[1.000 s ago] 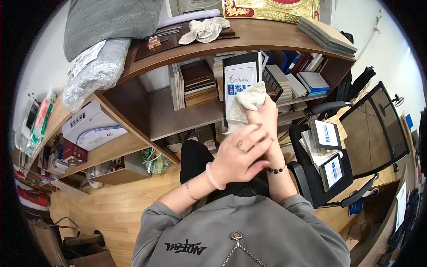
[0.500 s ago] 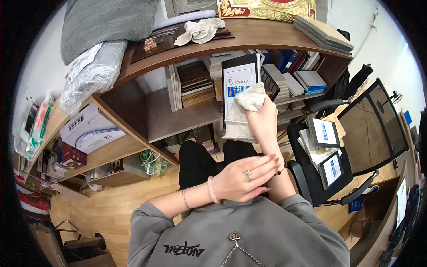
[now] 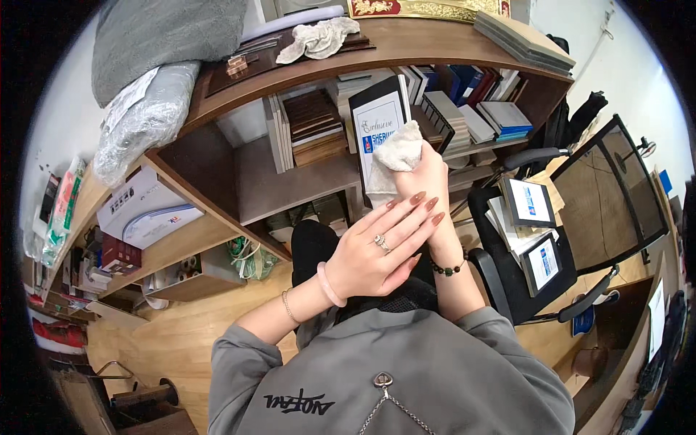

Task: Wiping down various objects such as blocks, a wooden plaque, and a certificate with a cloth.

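My right hand [image 3: 428, 176] is closed around a crumpled off-white cloth [image 3: 400, 151] bunched against a flat, black-edged sample board [image 3: 377, 93]. The board stands nearly upright, its white label facing me; cloth and hand cover its lower right part, so I cannot see whether fingers also grip its edge. With fingers stretched out and nothing in it, my left hand [image 3: 366, 254] lies across the base of my right hand, near the wrist. It wears a ring and a pink bangle, while a dark bead bracelet sits on my right wrist.
Ahead is a brown shelf unit [image 3: 428, 42] holding boards and binders; another cloth [image 3: 319, 39] lies on top. To the right, a black office chair [image 3: 507, 284] carries two similar boards [image 3: 528, 201]. A plastic-wrapped bundle [image 3: 148, 119] rests at left.
My left hand has moved up and left, from the right forearm toward the base of the right hand. The cloth and board have shifted slightly left, and the board tilts more.
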The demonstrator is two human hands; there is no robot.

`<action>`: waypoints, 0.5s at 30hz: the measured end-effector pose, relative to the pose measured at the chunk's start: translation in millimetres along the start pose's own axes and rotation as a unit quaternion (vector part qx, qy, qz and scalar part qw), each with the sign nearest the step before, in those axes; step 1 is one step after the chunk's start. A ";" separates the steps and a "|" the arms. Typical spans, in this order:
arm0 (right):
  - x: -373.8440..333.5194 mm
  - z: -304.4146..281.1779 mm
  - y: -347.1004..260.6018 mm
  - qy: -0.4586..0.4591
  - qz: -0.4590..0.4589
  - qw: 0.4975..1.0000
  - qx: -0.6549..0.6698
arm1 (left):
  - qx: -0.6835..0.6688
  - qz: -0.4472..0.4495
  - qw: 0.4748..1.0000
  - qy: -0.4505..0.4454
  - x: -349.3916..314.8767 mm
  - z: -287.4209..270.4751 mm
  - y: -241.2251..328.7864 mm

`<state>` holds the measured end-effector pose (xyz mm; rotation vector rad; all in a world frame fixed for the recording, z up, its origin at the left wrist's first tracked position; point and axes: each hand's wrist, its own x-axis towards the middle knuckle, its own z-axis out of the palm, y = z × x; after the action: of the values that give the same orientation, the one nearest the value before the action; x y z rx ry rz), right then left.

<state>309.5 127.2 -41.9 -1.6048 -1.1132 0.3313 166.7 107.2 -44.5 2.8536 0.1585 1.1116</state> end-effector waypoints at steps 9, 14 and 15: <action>-4.6 4.1 -8.0 -0.004 0.008 1.000 -0.006 | -0.032 0.010 0.999 -0.019 -7.1 17.2 19.8; -7.3 4.5 -8.6 -0.017 0.011 1.000 -0.004 | -0.034 0.034 0.999 -0.024 -11.3 16.4 25.3; -7.0 4.1 -7.9 -0.017 0.011 1.000 -0.005 | -0.035 0.034 0.999 -0.024 -12.0 16.0 24.8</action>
<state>299.1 123.9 -38.7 -1.6263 -1.1244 0.3699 170.5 80.6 -61.6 2.8402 0.0192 1.0384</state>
